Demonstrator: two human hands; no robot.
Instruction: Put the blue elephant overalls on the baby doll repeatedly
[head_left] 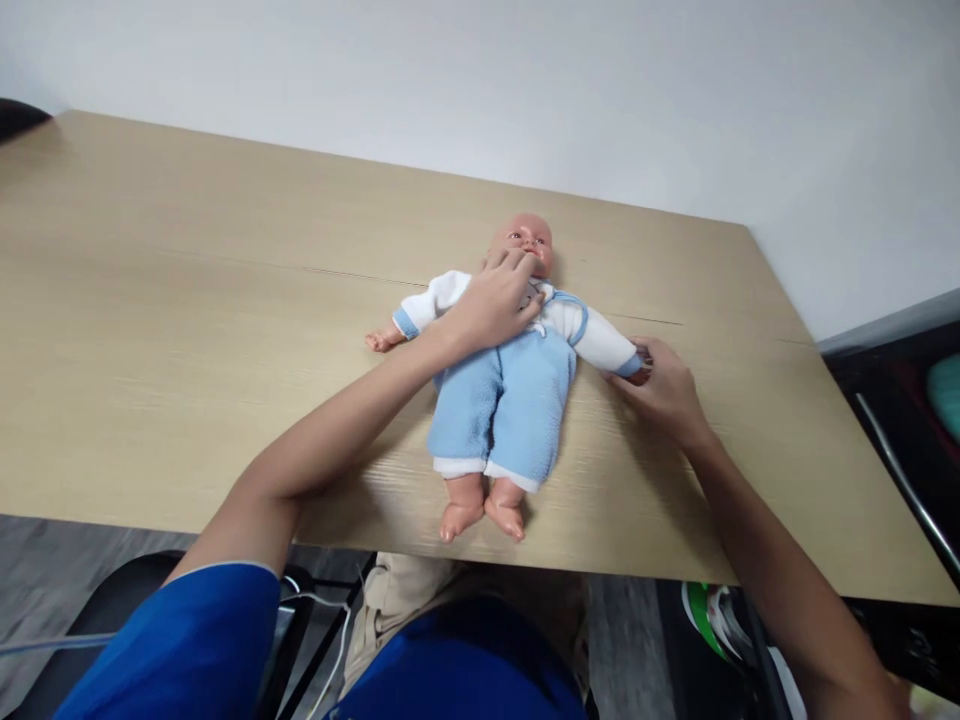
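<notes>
A baby doll lies face up on the wooden table, head away from me, in a white top and light blue trousers. My left hand rests on the doll's chest, fingers curled up at its chin and collar. My right hand is closed round the doll's hand at the end of its white sleeve. The doll's other arm stretches out to the left, and its bare feet point toward the table's near edge.
The table runs against a white wall. A dark chair shows at the far left corner. Dark furniture stands right of the table. Below the near edge are my knees, cables and a green-and-white shoe.
</notes>
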